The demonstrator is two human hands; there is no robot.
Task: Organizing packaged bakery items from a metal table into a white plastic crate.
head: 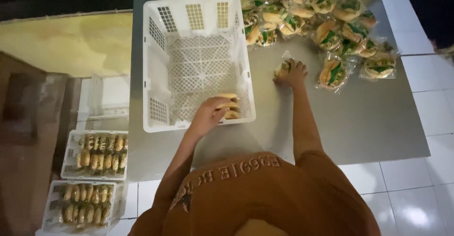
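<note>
A white plastic crate [156, 51] stands on a steel table [369, 118]. My left hand [208, 115] reaches into the crate's near right corner and grips wrapped bread packs [232, 107] resting on the crate floor. My right hand [293, 73] lies on the table to the right of the crate, closed over one wrapped bread pack [282, 69]. A heap of several wrapped bread packs [326, 18] with green and white labels fills the table's far right part, just beyond my right hand.
On the floor at lower left stand two white crates [94, 155] [82, 207], each filled with rows of bread. Another white crate [111, 99] lies behind them. A brown piece of furniture [23, 136] is at far left. White floor tiles [425, 188] run along the right.
</note>
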